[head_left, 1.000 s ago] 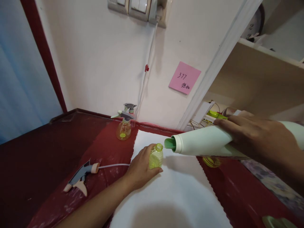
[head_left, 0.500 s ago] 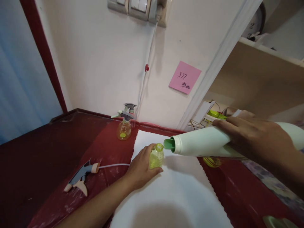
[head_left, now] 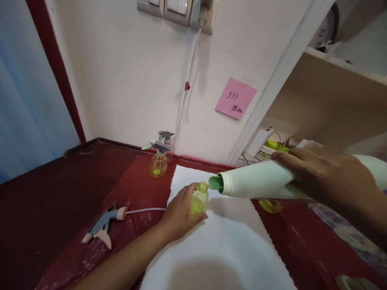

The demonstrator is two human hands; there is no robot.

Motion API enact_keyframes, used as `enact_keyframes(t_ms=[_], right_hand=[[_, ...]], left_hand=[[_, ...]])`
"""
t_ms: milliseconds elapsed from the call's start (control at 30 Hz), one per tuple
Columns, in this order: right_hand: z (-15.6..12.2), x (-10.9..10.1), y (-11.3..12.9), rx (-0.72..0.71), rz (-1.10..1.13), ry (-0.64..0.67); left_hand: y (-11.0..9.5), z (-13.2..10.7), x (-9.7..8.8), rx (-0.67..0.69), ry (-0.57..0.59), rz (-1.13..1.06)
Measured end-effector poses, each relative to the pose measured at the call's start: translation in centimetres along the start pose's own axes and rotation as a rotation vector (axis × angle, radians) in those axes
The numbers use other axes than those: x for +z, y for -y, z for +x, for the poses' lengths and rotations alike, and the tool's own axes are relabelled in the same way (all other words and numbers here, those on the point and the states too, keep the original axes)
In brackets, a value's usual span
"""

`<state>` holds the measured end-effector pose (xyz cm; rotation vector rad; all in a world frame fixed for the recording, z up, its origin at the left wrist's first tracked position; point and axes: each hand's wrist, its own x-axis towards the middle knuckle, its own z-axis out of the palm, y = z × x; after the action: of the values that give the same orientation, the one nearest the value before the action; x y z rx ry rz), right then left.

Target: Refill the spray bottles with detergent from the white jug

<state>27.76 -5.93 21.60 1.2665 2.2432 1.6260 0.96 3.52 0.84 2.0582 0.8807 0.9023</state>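
Just in front of the left grip's palm, over the white paper [head_left: 229, 233], is a small yellow bottle [head_left: 198, 202], its open mouth facing up. The left grip [head_left: 180, 211] is closed around it, fingers along the far side and thumb on the near side. The right grip [head_left: 325, 173] is clamped over the top of a big pale green bottle [head_left: 256, 179], which lies nearly level beneath the palm with its neck aimed left. Out of that neck pokes a green spout [head_left: 215, 183], its tip just beside the small bottle's mouth; whether anything runs between them is too fine to tell.

To the left of the left grip, a gray and peach spray head [head_left: 104, 223] rests on its side on the red surface [head_left: 133, 181], its white tube [head_left: 144, 210] reaching to the back of that hand. Beyond the left grip, near the wall [head_left: 127, 80], a yellow spray bottle [head_left: 158, 165] stands upright, with a second sprayer [head_left: 165, 135] partly hidden behind it. Below the right grip's bottle, another yellow item [head_left: 270, 206] is partly covered. Higher up, between the two grips, a pink note [head_left: 236, 98] sticks to the wall.
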Motion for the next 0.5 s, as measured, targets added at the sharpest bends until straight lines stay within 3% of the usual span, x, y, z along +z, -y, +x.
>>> enact_keyframes(t_ms=[500], right_hand=[[0.06,0.17,-0.35,-0.023,-0.005,-0.047]], left_hand=[[0.26,-0.01,0.15,0.013,0.003,0.019]])
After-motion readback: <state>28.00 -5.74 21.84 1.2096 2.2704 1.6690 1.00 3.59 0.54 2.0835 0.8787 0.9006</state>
